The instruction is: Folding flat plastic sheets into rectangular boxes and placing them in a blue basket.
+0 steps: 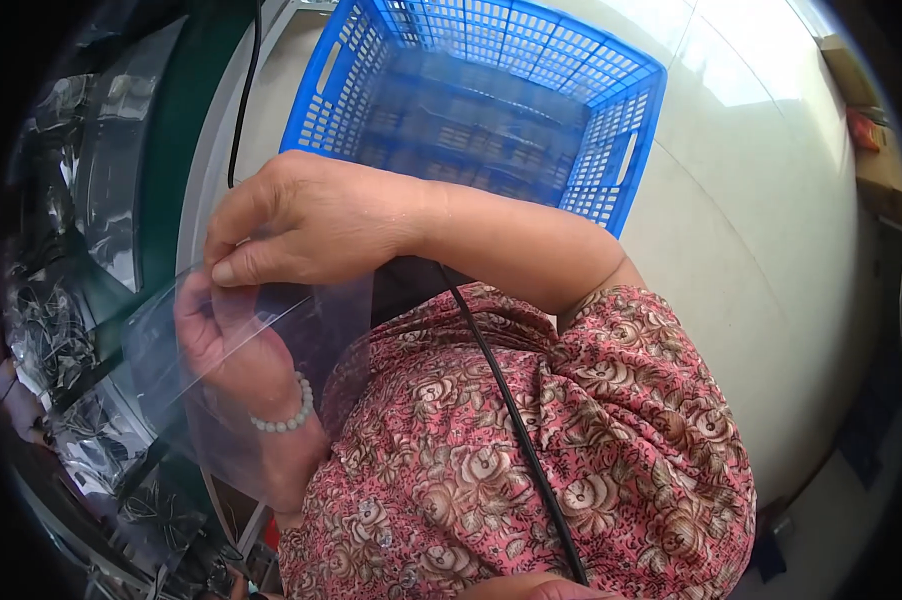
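Observation:
A clear, thin plastic piece (pixel 156 360) with a straight crease spans my two hands; whether it is a flat sheet, a bag or a folded box cannot be made out. My right hand (pixel 306 215) reaches across from the right and pinches its upper edge between thumb and fingers. Below it, seen through the plastic, my left hand (pixel 236 350) has its fingers bent against the same piece, close to the right fingertips. A pale bead bracelet (pixel 289 415) circles the left wrist.
A blue perforated crate (pixel 611 55) beyond my right arm holds several transparent plastic pieces (pixel 471 120). Along the left, a green-topped bench (pixel 161 130) carries clear packs with dark contents (pixel 51 320). A black cable (pixel 511 420) hangs over my floral clothing. Cardboard boxes (pixel 876 165) stand far right.

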The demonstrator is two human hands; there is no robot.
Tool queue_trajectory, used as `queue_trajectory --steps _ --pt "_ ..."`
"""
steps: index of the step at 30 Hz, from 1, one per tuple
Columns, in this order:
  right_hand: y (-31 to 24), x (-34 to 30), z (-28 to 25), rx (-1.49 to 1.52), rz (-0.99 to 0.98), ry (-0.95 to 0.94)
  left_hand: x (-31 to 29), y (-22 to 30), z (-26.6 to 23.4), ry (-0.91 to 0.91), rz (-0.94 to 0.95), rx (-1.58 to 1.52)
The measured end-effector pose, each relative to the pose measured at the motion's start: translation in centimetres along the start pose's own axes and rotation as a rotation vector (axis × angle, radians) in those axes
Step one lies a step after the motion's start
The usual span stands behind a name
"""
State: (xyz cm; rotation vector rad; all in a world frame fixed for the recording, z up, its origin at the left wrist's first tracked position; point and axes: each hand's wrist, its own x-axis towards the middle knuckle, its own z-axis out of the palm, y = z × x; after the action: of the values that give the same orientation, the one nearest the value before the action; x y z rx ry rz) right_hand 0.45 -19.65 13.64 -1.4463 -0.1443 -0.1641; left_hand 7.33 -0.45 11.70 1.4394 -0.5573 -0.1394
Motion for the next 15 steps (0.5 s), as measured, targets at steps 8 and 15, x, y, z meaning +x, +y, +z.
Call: queue_trajectory --steps 8,15 --pt "2.9 -5.7 0.2 -0.605 -0.422 0.496 4.2 -0.4 3.4 -0.354 -0.223 0.052" --pt "9.7 -13.3 -8.4 -0.068 0.039 1.114 5.4 -2.3 7.1 -0.808 -0.898 -0.756"
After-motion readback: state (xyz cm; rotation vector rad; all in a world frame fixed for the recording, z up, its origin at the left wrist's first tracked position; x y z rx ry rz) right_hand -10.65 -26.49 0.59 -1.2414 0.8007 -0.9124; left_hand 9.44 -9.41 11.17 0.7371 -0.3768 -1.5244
